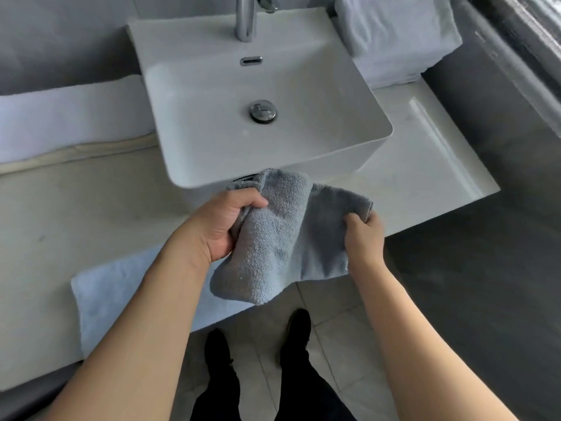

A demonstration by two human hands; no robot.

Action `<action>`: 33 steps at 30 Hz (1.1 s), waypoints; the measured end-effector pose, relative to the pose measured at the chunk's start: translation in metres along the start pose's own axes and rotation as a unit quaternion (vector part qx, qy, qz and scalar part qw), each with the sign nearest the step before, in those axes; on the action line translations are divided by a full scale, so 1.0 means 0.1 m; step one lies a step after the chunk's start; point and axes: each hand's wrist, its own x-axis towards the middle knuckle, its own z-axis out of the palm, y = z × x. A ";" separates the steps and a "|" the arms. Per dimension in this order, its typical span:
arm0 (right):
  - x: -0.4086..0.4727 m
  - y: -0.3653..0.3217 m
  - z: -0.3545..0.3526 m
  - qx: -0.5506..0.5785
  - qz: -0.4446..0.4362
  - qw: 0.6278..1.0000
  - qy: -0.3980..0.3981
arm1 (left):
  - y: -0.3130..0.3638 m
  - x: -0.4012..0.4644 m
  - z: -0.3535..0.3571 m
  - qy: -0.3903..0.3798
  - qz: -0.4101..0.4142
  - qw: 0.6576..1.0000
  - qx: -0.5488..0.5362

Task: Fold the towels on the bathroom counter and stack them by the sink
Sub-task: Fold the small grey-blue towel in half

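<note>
A small grey-blue towel [282,235] hangs in the air in front of the white sink [212,95], over the counter's front edge. My left hand [224,223] grips its bunched left side. My right hand [362,238] pinches its right edge near the upper corner. A pale blue towel [115,287] lies flat on the counter [60,214] below my left forearm. A stack of folded light towels [397,38] sits to the right of the sink at the back. A long white towel [69,117] lies folded left of the sink.
A chrome faucet [247,16] rises behind the basin. A bare stretch of counter [425,153] lies right of the sink, bounded by a dark wall [516,117]. Tiled floor [343,314] and my dark shoes show below the counter edge.
</note>
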 end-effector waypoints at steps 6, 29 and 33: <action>0.48 -0.24 -0.78 -0.031 -0.125 0.990 0.062 | 0.08 0.59 1.01 0.118 0.047 0.985 0.120; 2.75 -1.29 -1.55 -0.019 -0.142 0.976 0.162 | 1.08 2.67 2.53 0.152 0.178 0.963 0.132; 3.30 -1.48 -1.51 -0.023 -0.122 0.975 0.184 | 1.40 3.07 2.61 0.188 0.227 0.942 0.158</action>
